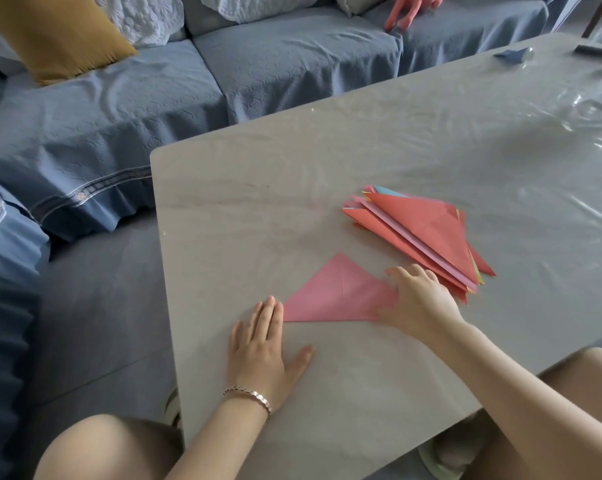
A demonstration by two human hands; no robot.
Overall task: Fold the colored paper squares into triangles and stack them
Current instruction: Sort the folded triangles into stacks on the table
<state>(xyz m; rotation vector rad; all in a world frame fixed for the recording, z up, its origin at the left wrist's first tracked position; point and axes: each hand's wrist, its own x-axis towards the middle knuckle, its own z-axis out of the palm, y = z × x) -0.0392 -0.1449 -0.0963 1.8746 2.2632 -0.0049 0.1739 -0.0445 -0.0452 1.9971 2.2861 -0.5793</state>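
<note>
One pink paper triangle (337, 296), already folded, lies flat on the tabletop (258, 209) near its front edge, with its long side toward the person and a faint crease down its middle. The right hand (417, 303) covers the triangle's right corner, its fingers (395, 272) loosely spread and slightly bent, and the thumb lies on the paper. The left hand (261, 351) lies palm down on the tabletop at the triangle's left corner. Its four fingers (270, 306) are pressed together, with the tips touching or just short of that corner, and the thumb is held out to the side.

Just beyond the right hand sits one stack of folded triangles (427, 233). It is fanned a little, mostly coral red with pink layers and thin edges of light blue and yellow. The number of sheets in it cannot be counted.

One beaded bracelet (247, 398) circles the left wrist. A clear wrinkled plastic sheet (552, 161) covers the grey tabletop. At the far end stand one small blue object (514, 55) and one dark flat thing (594, 48), both too blurred to name. Behind is a blue sofa (292, 64) with one mustard cushion (57, 32), a white quilted cushion (143, 15) and a pink plush toy (407, 12).

No writing or brand can be read.
</note>
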